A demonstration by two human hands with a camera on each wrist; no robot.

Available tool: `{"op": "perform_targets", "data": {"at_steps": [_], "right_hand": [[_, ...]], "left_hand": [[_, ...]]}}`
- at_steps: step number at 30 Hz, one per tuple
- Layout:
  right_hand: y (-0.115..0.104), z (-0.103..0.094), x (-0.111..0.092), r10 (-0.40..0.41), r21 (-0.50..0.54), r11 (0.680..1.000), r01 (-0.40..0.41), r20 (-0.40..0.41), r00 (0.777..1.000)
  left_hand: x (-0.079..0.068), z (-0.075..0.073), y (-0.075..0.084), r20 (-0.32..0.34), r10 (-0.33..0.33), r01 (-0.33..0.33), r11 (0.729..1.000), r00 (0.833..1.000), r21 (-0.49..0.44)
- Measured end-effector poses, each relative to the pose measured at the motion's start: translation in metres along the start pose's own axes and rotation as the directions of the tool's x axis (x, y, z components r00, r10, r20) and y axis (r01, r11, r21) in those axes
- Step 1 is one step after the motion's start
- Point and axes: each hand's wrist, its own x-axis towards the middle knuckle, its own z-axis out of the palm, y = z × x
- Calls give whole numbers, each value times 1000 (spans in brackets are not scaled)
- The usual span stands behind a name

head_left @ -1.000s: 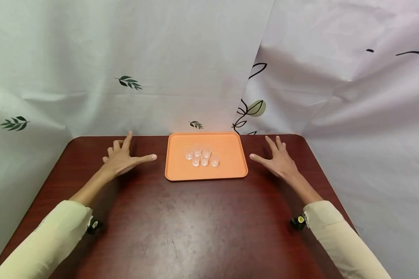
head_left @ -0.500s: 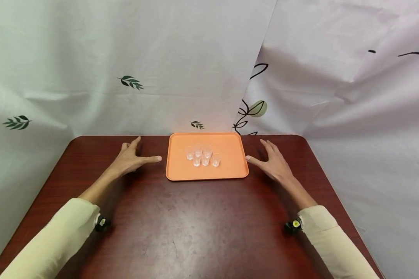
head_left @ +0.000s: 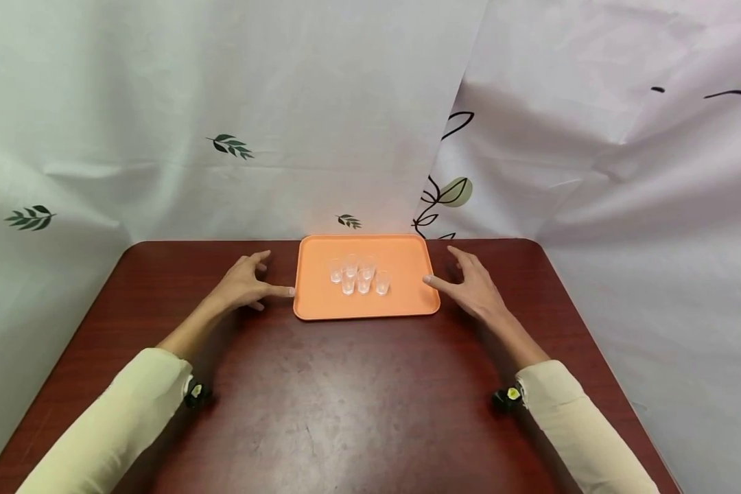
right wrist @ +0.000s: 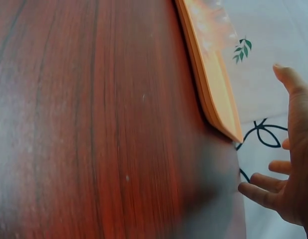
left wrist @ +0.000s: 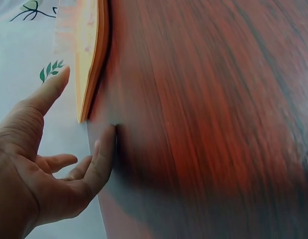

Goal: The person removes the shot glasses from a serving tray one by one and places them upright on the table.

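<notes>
An orange tray (head_left: pixel 321 307) lies flat by the table's far edge. Several small clear glasses (head_left: pixel 364 283) stand grouped near its middle. At the tray's left side is my left hand (head_left: pixel 241 283), thumb stretched toward the rim and fingers spread. The left wrist view shows a gap between that hand (left wrist: pixel 54 174) and the tray (left wrist: pixel 89 64). My right hand (head_left: pixel 472 288) is at the right side, its thumb tip over the tray's rim in the head view. In the right wrist view, this hand (right wrist: pixel 288 164) is apart from the tray (right wrist: pixel 214 84). Neither holds anything.
The dark red wooden table (head_left: pixel 346 405) has rounded far corners. Behind it hangs a pale cloth (head_left: pixel 284 89) printed with leaves, and more cloth (head_left: pixel 654 274) drapes along the right side.
Both hands have moved inward toward the tray, the left one to the right and the right one to the left. The tray and glasses have stayed in place.
</notes>
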Motion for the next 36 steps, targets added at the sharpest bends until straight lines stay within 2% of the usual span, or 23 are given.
{"op": "perform_targets", "data": {"at_steps": [6,17,24,36], "right_hand": [[-8,8,1,-14,32,999,14,15,1000],[-22,19,3,-43,45,998,42,23,999],[-27,28,3,-39,63,997,36,35,999],[-37,40,4,-74,126,990,68,49,996]], "left_hand": [[0,4,1,48,-17,23,991,999,-130],[3,17,8,45,-25,32,986,999,-161],[10,21,10,48,-38,48,975,998,-216],[21,31,9,71,3,17,959,997,-281]]}}
